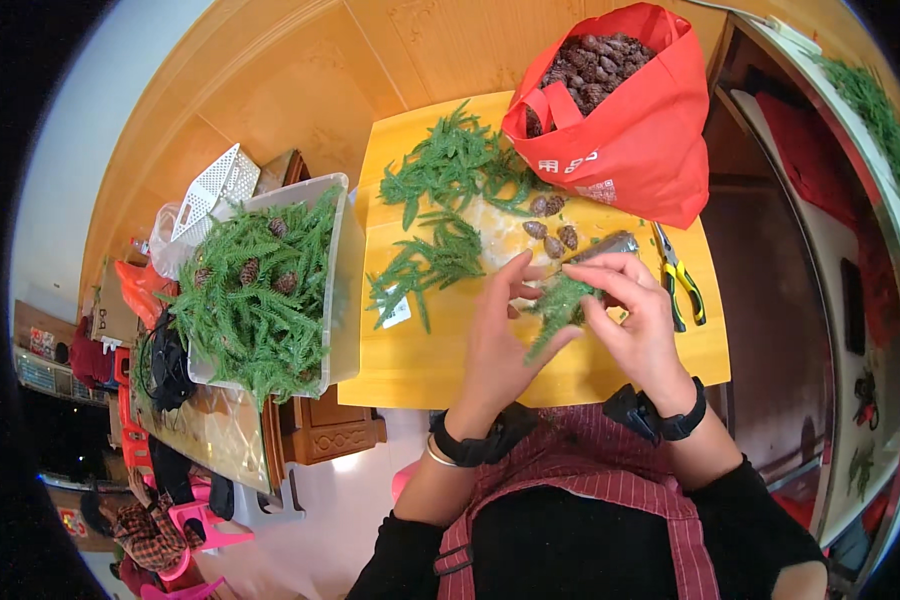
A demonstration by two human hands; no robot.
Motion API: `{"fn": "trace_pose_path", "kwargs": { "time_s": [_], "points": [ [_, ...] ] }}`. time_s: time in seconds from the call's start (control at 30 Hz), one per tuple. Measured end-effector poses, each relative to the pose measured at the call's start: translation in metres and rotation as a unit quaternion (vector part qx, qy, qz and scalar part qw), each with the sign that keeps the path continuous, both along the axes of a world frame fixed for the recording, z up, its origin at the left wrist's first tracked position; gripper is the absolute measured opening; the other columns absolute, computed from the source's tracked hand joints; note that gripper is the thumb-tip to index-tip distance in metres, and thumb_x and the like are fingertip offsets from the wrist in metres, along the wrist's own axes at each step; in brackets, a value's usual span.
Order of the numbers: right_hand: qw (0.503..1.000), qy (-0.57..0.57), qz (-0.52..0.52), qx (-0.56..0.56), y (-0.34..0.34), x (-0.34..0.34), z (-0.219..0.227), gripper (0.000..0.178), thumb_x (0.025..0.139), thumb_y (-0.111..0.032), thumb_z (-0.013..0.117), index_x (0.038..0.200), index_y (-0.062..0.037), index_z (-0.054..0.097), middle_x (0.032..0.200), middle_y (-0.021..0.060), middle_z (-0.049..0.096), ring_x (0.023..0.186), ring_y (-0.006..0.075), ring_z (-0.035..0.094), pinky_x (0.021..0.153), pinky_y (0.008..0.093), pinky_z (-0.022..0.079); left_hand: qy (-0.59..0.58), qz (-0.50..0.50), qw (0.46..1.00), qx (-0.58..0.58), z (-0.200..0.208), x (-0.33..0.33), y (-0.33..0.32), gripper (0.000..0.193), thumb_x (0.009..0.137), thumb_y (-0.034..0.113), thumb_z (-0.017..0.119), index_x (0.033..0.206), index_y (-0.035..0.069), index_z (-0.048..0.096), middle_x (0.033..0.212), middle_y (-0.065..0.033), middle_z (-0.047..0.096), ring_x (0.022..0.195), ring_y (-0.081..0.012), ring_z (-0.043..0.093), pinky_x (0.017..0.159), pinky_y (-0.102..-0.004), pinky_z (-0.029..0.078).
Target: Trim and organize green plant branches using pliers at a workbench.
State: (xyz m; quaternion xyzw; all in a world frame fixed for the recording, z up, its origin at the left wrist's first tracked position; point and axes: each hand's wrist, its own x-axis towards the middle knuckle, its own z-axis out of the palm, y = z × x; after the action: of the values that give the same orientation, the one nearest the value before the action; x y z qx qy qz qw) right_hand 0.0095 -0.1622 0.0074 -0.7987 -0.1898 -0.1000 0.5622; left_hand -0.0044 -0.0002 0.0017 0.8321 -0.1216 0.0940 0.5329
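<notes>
A short green artificial pine sprig [558, 306] is held over the near part of the yellow table [425, 365]. My right hand [630, 310] pinches it between thumb and fingers. Beside it, my left hand [510, 335] has its fingers and thumb apart, curved around the sprig's left side; I see nothing gripped in it. Several loose pine cones [553, 245] lie just beyond my hands. Partly hidden behind my right hand is a dark, shiny roll-like thing [610, 246]. To the right lie pliers [678, 280] with yellow and black handles.
Loose pine sprigs [450, 165] cover the table's far left. A red bag [635, 150] full of pine cones stands at the back right. Left of the table, a clear plastic bin [346, 290] holds green sprigs and cones, with a white basket [215, 190] behind. Farther left, a person [150, 520] sits.
</notes>
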Motion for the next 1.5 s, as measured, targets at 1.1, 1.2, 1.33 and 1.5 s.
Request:
{"fn": "trace_pose_path", "kwargs": {
  "time_s": [1.1, 1.2, 1.33, 1.5],
  "points": [
    [0.992, -0.109, -0.044, -0.033, 0.008, -0.003, -0.002, 0.017, 0.076, 0.004, 0.054, 0.093, 0.0012, 0.055, 0.084, 0.0101, 0.053, 0.072, 0.0186, 0.056, 0.063, 0.0246, 0.047, 0.135, -0.069, 0.966, -0.211, 0.002, -0.003, 0.002, 0.025, 0.083, 0.005, 0.058, 0.106, -0.001, 0.050, 0.083, -0.0044, 0.059, 0.075, -0.0084, 0.056, 0.067, -0.0213, 0.045],
    [0.995, -0.087, -0.043, -0.020, 0.007, -0.004, -0.004, 0.017, 0.079, 0.004, 0.052, 0.095, 0.0010, 0.055, 0.087, 0.0101, 0.053, 0.074, 0.0175, 0.055, 0.063, 0.0244, 0.046, 0.168, -0.061, 0.952, -0.249, 0.001, -0.003, 0.000, 0.022, 0.085, 0.006, 0.054, 0.105, -0.002, 0.050, 0.075, -0.0044, 0.059, 0.067, -0.0078, 0.056, 0.064, -0.0213, 0.046],
    [0.999, -0.032, -0.020, 0.015, 0.006, -0.007, -0.002, 0.017, 0.082, 0.001, 0.049, 0.098, 0.0014, 0.054, 0.088, 0.0082, 0.052, 0.075, 0.0136, 0.053, 0.065, 0.0221, 0.043, 0.172, -0.061, 0.943, -0.279, 0.004, -0.004, -0.003, 0.020, 0.086, 0.005, 0.051, 0.104, -0.002, 0.049, 0.072, -0.0040, 0.057, 0.063, -0.0088, 0.056, 0.059, -0.0214, 0.046],
    [0.997, 0.054, 0.006, 0.058, 0.003, -0.007, -0.005, 0.018, 0.085, -0.001, 0.047, 0.102, 0.0008, 0.053, 0.091, 0.0039, 0.052, 0.076, 0.0076, 0.050, 0.066, 0.0194, 0.040, 0.141, -0.047, 0.953, -0.263, 0.007, -0.003, -0.006, 0.021, 0.086, 0.003, 0.049, 0.107, -0.001, 0.047, 0.081, -0.0062, 0.055, 0.060, -0.0099, 0.055, 0.057, -0.0212, 0.045]
  ]
}}
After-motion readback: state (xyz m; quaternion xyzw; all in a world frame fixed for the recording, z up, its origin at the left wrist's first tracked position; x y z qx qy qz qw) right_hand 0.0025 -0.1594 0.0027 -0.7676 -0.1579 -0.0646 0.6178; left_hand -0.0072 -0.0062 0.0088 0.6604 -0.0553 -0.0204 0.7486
